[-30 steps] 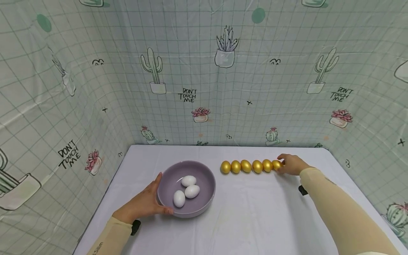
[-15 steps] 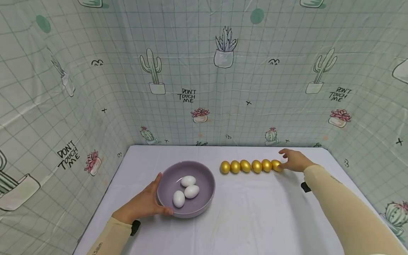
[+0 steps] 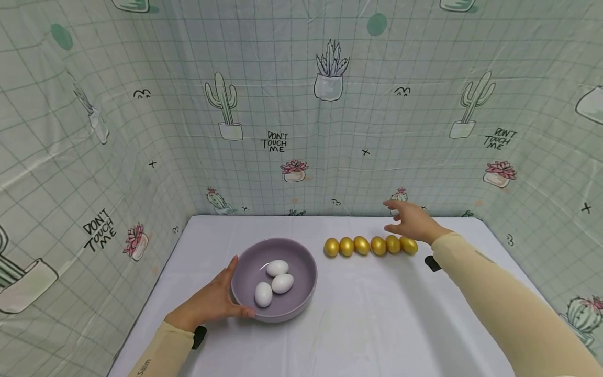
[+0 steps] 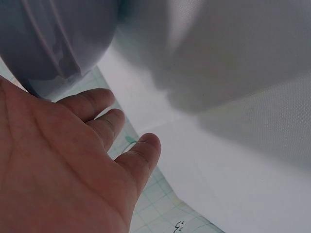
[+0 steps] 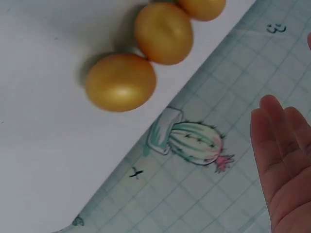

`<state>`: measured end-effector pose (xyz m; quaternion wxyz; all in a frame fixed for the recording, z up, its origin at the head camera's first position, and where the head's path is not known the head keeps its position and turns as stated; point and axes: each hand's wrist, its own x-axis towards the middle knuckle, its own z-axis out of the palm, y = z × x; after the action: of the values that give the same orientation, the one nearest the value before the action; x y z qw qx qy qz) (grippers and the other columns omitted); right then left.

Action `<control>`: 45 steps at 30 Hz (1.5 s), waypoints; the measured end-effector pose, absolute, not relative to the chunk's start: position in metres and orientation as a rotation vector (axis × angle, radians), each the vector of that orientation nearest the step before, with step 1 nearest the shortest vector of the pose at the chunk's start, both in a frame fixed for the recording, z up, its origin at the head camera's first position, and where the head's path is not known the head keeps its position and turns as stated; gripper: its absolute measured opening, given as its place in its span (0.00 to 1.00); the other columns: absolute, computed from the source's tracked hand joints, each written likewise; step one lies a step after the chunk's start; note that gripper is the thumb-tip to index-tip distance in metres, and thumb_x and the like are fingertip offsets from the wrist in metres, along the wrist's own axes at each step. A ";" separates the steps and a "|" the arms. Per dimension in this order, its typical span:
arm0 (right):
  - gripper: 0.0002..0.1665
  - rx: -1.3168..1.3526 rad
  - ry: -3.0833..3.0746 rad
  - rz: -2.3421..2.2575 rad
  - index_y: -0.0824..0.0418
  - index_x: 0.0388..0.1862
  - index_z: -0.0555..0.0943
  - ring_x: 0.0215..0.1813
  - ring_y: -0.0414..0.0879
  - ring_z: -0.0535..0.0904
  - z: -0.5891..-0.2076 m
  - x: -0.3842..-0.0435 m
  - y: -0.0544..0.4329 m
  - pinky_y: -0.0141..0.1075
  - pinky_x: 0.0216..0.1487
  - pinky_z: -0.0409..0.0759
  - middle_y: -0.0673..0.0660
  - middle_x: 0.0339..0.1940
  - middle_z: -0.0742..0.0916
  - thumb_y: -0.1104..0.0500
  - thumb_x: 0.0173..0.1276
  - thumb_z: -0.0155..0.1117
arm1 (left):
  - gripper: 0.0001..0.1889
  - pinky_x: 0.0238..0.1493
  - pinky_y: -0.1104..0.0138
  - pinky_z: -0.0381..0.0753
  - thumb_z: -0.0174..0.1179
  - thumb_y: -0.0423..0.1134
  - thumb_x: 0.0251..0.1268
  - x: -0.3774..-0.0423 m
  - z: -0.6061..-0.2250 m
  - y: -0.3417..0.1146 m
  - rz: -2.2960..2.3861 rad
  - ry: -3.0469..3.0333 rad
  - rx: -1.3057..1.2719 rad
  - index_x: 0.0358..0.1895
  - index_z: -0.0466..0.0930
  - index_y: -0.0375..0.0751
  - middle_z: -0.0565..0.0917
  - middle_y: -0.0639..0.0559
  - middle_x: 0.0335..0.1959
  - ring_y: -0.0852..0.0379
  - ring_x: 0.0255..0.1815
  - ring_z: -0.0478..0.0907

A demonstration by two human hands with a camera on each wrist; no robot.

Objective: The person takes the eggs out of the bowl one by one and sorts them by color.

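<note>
At the left of the table stands a purple bowl (image 3: pixel 303 269) with white eggs inside: one egg (image 3: pixel 277 268) at the back, another egg (image 3: pixel 282 284) in the middle and a third egg (image 3: pixel 263 294) nearer the front. My left hand (image 3: pixel 212 301) touches the bowl's left side, its thumb extended along the near rim; in the left wrist view the other fingers (image 4: pixel 141 158) lie loosely extended, apart from the bowl (image 4: pixel 63 43). A row of several gold eggs (image 3: pixel 361 245) lies right of the bowl. Above its right end hovers my right hand (image 3: pixel 414 222), fingers extended, holding nothing.
A white cloth covers the table (image 3: pixel 358 319). Behind it and along both sides hangs a grid-patterned curtain (image 3: pixel 339 131) with cactus drawings, close to the table's back edge.
My right hand has come off the rightmost gold egg, rising and shifting left above the row. That egg, partly covered before, now shows whole. The left hand and bowl stay put.
</note>
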<state>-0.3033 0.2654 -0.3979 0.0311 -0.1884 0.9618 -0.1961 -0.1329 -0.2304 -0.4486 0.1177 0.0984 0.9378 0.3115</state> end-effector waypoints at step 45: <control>0.38 -1.360 2.533 -0.531 0.55 0.73 0.70 0.55 0.44 0.81 -0.391 -0.212 0.043 0.32 0.51 0.78 0.52 0.67 0.76 0.54 0.66 0.73 | 0.74 0.65 0.38 0.62 0.77 0.65 0.41 -0.134 -0.452 -0.232 0.930 2.735 0.302 0.81 0.32 0.38 0.49 0.27 0.77 0.30 0.75 0.52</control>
<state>-0.2123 0.0434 -0.3913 0.1086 -0.4624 0.8613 -0.1804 -0.1339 -0.2316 -0.4521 0.1182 0.1033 0.9350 0.3180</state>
